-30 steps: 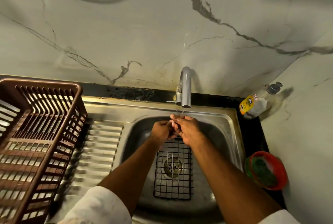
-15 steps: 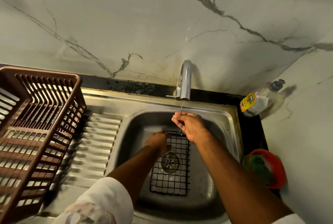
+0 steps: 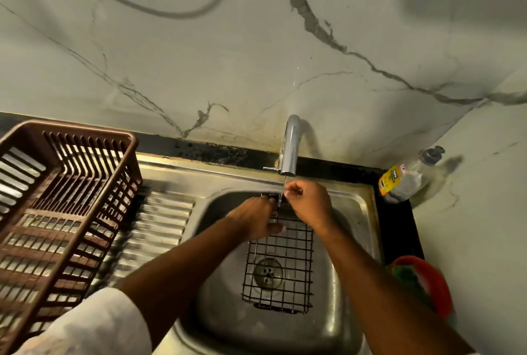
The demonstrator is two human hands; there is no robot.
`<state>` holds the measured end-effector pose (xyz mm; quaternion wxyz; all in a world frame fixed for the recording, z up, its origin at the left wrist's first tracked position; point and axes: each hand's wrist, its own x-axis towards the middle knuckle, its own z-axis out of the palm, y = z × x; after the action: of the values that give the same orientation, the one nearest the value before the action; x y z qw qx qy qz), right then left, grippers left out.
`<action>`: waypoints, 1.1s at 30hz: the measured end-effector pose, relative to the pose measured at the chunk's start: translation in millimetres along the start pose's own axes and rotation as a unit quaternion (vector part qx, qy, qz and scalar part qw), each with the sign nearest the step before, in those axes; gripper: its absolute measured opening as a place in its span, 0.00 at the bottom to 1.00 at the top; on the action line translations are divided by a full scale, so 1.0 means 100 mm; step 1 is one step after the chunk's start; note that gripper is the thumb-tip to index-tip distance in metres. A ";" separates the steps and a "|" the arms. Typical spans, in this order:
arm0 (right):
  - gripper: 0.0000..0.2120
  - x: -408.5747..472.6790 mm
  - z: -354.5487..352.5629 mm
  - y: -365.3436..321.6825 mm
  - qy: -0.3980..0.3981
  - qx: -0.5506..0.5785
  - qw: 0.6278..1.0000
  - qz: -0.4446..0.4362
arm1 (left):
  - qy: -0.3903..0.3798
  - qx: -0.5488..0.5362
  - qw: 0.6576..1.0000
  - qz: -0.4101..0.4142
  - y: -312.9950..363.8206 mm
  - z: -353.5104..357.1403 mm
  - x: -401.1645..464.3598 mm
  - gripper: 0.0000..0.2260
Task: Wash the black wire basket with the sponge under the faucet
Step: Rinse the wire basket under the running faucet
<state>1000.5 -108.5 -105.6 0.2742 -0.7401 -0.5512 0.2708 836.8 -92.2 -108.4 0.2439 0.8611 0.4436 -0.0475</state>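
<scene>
Under faucet [image 3: 289, 146]: both grips on basket [image 3: 281, 266]

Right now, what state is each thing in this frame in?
faucet: running, thin stream.
black wire basket: lying in the sink over the drain, far end raised toward the stream.
left hand: fingers gripping the basket's far end.
right hand: fingers curled under the stream; what they hold is unclear.
sink: wet.
brown dish rack: empty.
soap bottle: capped, leaning on the wall.
</scene>
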 end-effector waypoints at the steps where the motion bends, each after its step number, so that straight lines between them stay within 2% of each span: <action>1: 0.07 0.03 -0.02 -0.03 -0.017 -0.067 0.997 -0.035 | 0.007 -0.003 1.000 0.018 0.02 -0.04 -0.03 0.26; 3: 0.12 0.07 -0.07 -0.07 -0.083 -0.176 0.978 -0.074 | 0.020 -0.004 0.999 0.051 0.06 -0.10 -0.08 0.26; 4: 0.14 0.08 -0.12 -0.09 -0.127 -0.192 0.971 -0.066 | 0.022 -0.002 0.998 0.063 0.06 -0.14 -0.11 0.27; 6: 0.15 0.08 -0.24 -0.11 -0.205 -0.136 0.969 -0.036 | 0.015 0.004 0.997 0.080 0.03 -0.18 -0.16 0.27; 9: 0.12 0.01 -0.40 -0.10 -0.250 -0.066 0.966 -0.023 | 0.009 0.015 0.995 0.102 -0.02 -0.22 -0.23 0.26; 12: 0.16 -0.07 -0.41 -0.05 -0.248 -0.028 0.968 -0.009 | 0.019 0.033 0.991 0.125 -0.08 -0.26 -0.28 0.26; 14: 0.20 -0.11 -0.38 -0.05 -0.226 -0.049 0.973 -0.022 | 0.029 0.065 0.986 0.148 -0.14 -0.25 -0.29 0.27; 16: 0.19 -0.16 -0.37 -0.11 -0.201 -0.064 0.977 -0.038 | 0.034 0.106 0.982 0.154 -0.20 -0.24 -0.35 0.26; 19: 0.18 -0.21 -0.40 -0.24 -0.178 -0.069 0.980 -0.051 | 0.088 0.116 0.974 0.171 -0.23 -0.22 -0.45 0.25; 21: 0.19 -0.24 -0.41 -0.29 -0.161 -0.046 0.984 -0.064 | 0.125 0.093 0.973 0.169 -0.24 -0.19 -0.49 0.21; 24: 0.18 -0.23 -0.42 -0.18 -0.030 0.003 0.996 -0.084 | 0.169 0.060 0.970 0.165 -0.25 -0.13 -0.51 0.14; 25: 0.18 -0.21 -0.44 -0.11 -0.008 0.003 0.998 -0.063 | 0.186 0.054 0.967 0.166 -0.26 -0.12 -0.52 0.12; 26: 0.17 -0.19 -0.47 -0.06 -0.033 0.016 0.999 -0.022 | 0.198 0.047 0.965 0.168 -0.25 -0.12 -0.53 0.11; 27: 0.17 -0.21 -0.51 -0.04 -0.098 0.055 0.993 0.030 | 0.204 0.041 0.963 0.170 -0.25 -0.13 -0.54 0.10; 29: 0.15 -0.29 -0.52 0.00 -0.210 0.178 0.955 0.113 | 0.201 0.034 0.963 0.174 -0.24 -0.13 -0.53 0.08; 30: 0.15 -0.33 -0.52 -0.02 -0.214 0.215 0.944 0.133 | 0.196 0.032 0.964 0.176 -0.24 -0.14 -0.52 0.07; 33: 0.18 -0.38 -0.51 -0.07 -0.152 0.235 0.947 0.160 | 0.221 0.022 0.961 0.162 -0.23 -0.22 -0.56 0.11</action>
<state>1022.0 -149.3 -61.4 0.3065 -0.6833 -0.3813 0.5419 782.1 -112.9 -81.0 0.1256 0.9155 0.3400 0.1746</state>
